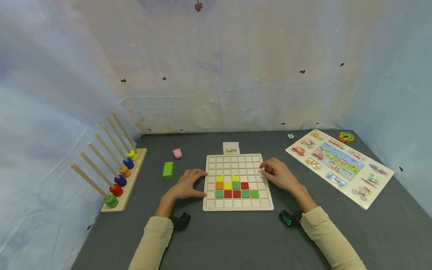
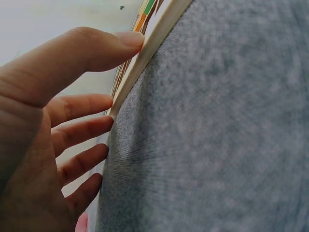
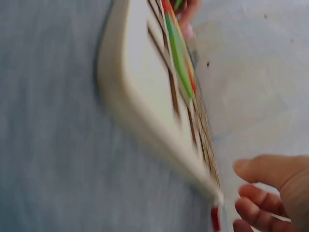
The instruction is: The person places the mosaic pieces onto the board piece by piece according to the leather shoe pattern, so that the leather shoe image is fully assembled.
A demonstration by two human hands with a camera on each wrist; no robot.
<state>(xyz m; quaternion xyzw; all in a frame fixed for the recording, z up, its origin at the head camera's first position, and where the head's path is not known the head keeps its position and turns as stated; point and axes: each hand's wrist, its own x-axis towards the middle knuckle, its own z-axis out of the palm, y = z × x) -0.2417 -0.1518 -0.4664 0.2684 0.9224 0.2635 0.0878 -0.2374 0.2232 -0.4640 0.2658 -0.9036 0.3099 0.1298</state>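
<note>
A pale wooden grid board (image 1: pixel 210 203) lies in the middle of the table, holding several red, green, yellow and orange tiles in its lower rows. My left hand (image 1: pixel 186 184) rests against its left side, thumb and fingers spread along the edge. The left thumb tip touches the rim in the left wrist view. Beside the right edge, my right hand (image 1: pixel 279 174) has loosely bent fingers, with thumb and fingers apart in the right wrist view. A small red piece (image 3: pixel 215 218) shows by the board's edge, near those fingers and apart from them.
Behind the board lies a small pattern card (image 1: pixel 231 145). To the left are a green block (image 1: pixel 168 170), a pink toy (image 1: pixel 177 153) and a peg rack (image 1: pixel 126 197) with coloured rings. A vehicle puzzle (image 1: pixel 366 200), a round chip (image 1: pixel 290 136) and an orange-green toy (image 1: pixel 346 137) lie right.
</note>
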